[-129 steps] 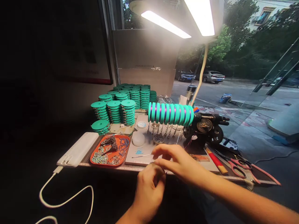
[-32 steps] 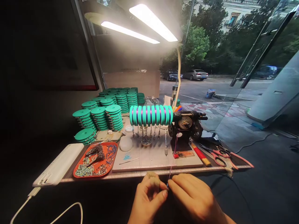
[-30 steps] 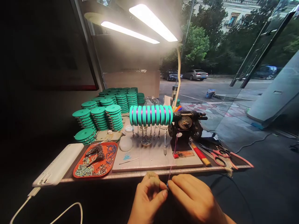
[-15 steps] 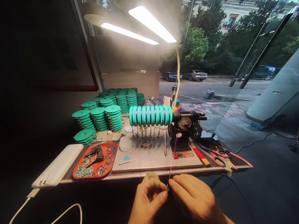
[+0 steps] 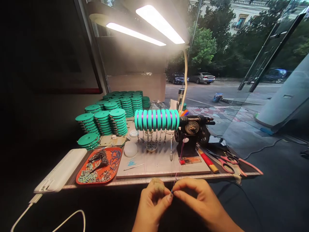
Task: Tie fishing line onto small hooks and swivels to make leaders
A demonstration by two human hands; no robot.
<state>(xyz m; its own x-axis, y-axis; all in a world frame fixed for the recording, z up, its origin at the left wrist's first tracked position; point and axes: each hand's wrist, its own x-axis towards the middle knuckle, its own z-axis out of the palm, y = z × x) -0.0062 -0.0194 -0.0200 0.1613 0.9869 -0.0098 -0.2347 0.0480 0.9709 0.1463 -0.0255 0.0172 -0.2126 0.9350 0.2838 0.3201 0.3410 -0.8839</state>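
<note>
My left hand (image 5: 152,206) and my right hand (image 5: 196,201) meet fingertip to fingertip just below the table's front edge. Both pinch a tiny blue-tipped piece (image 5: 171,193) on a thin pink line (image 5: 179,164) that runs up toward the black winding machine (image 5: 193,133). A fuzzy tan pad (image 5: 157,186) sits on a left-hand finger. A row of teal spools (image 5: 156,119) wound with purple line is mounted on the machine, with small metal swivels (image 5: 154,138) dangling beneath.
Stacks of teal spools (image 5: 108,120) stand at the back left. An orange tray (image 5: 99,166) holds small tubes and metal parts. A white power bank (image 5: 60,174) with a cable lies left. Pink-handled scissors (image 5: 231,161) and a red-yellow tool (image 5: 207,161) lie right. A lamp (image 5: 149,25) hangs overhead.
Since 4.3 s ago my hands dropped from above the table to below its front edge. In the last second the right-hand fingers have lifted slightly into a tighter pinch.
</note>
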